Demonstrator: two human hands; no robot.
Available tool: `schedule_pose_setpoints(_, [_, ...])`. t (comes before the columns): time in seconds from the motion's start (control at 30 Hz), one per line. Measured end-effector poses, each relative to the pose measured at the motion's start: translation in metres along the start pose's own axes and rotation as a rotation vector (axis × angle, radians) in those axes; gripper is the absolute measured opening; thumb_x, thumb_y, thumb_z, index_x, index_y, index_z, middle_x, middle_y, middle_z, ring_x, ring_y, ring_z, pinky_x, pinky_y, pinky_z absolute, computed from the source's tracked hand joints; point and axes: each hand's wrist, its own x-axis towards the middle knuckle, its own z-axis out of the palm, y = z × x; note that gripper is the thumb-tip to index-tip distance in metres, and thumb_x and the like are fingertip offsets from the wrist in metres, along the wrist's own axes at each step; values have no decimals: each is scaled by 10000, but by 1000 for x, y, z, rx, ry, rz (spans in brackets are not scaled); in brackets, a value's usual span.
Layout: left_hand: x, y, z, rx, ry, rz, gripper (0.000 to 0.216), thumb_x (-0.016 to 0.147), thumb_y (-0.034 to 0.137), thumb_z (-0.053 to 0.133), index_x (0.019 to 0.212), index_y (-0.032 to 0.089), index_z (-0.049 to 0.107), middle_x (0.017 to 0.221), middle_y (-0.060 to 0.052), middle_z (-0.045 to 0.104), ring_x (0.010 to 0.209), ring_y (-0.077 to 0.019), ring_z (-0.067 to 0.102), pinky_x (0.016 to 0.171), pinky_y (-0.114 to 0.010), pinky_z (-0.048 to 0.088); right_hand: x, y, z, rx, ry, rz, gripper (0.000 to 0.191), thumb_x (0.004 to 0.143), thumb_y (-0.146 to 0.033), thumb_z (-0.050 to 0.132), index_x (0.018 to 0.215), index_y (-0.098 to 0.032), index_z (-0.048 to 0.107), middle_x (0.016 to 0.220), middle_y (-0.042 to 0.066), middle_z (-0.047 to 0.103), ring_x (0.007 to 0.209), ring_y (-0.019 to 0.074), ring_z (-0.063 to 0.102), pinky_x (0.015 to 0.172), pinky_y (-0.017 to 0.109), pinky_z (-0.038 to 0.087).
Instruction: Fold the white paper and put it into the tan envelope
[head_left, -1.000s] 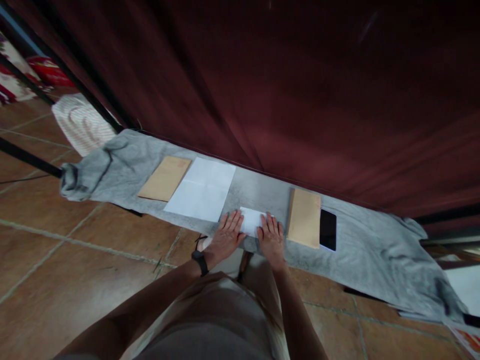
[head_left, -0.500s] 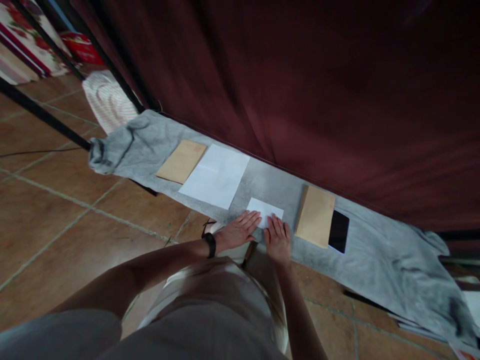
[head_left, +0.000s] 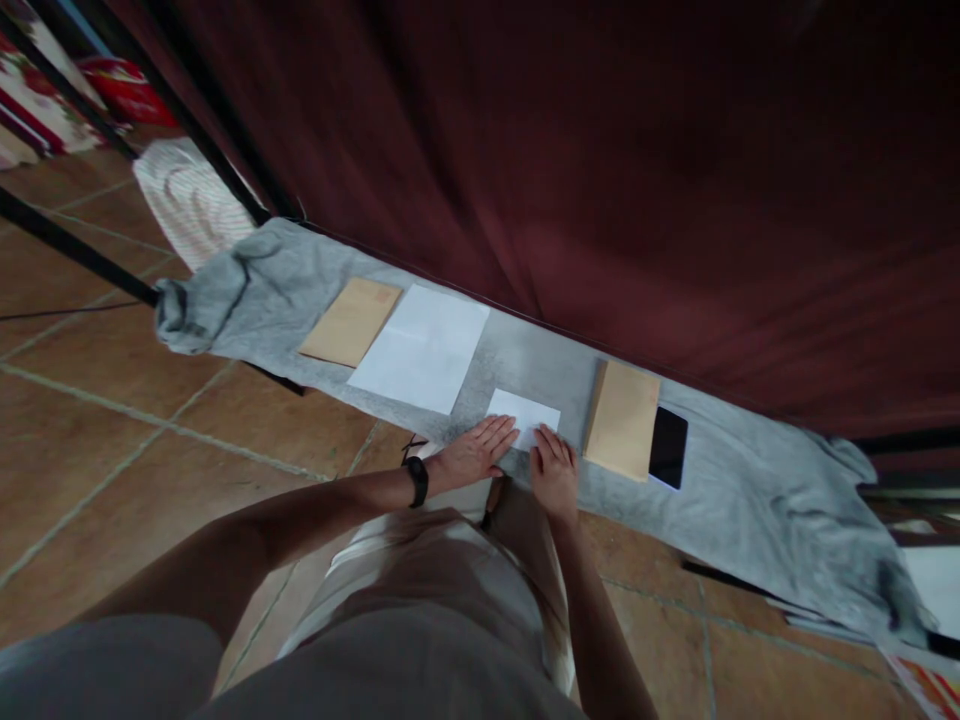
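Note:
A small white sheet of paper, apparently folded (head_left: pixel 529 407), lies on the grey cloth (head_left: pixel 536 350) in front of me. My left hand (head_left: pixel 474 453) rests flat over its left near corner, fingers stretched out, a dark band on the wrist. At the right near edge, my right hand (head_left: pixel 555 477) touches the same paper with its fingers slightly bent. Neither hand lifts anything. Left of the hands is a larger white sheet (head_left: pixel 421 348), its edge next to a brown envelope (head_left: pixel 352 322). To the right lies a stack of brown envelopes (head_left: pixel 622 420).
A dark-screened phone (head_left: pixel 668 447) lies against the envelope stack's right side. The cloth covers a long narrow bench, with a dark red curtain (head_left: pixel 637 180) along its far edge. Black metal poles (head_left: pixel 75 248) stand at the left above the tiled floor (head_left: pixel 97 430).
The fingers of my right hand are more bent on the paper than before. My left hand stays flat in place. The view has shifted slightly, moving the bench things a little left and up.

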Motion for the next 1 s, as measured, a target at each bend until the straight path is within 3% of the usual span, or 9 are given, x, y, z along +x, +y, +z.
schedule_pose_setpoints(0.1, [-1,-2,2,42,18,18,768,957,523,594,1542,79,368,1633,-237,291,1545,-338,227,1261,-531,199,10,-4,0,-36,29,118,424,1022,-253,391,1394,-188,583,1479,124,562,1353,265,494,1107,447,386])
schedule_pose_setpoints(0.27, [-1,-3,1,87,18,-23,741,980,598,496,1544,127,398,1639,-196,312,1547,-319,237,1251,-569,173,20,-15,1,-140,67,298,536,994,-271,443,1494,-77,445,1491,220,519,1355,338,476,1087,499,389])
schedule_pose_setpoints(0.5, [1,-2,-1,82,46,-36,697,992,572,482,1544,151,413,1626,-165,361,1546,-289,255,1261,-525,163,42,-18,1,-30,102,446,542,949,-252,461,1440,-23,490,1239,257,648,1117,340,622,952,451,476])
schedule_pose_setpoints(0.7, [2,-3,2,59,85,-48,642,1003,523,493,1533,166,435,1604,-152,408,1533,-281,289,1263,-513,178,60,3,2,275,128,645,316,884,-284,529,1127,-149,677,976,120,690,919,258,641,856,359,504])
schedule_pose_setpoints(0.87, [0,-4,3,0,115,-46,636,1003,505,502,1545,184,415,1600,-144,418,1526,-281,307,1263,-519,186,59,10,4,376,159,655,132,826,-306,574,820,-211,665,827,47,646,790,208,612,794,312,495])
schedule_pose_setpoints(1.0, [2,-2,2,-160,177,-84,632,1031,449,446,1590,185,316,1637,-138,354,1539,-265,278,1262,-495,207,51,6,4,507,198,621,157,830,-351,551,844,-222,640,826,25,648,768,189,599,770,297,493])
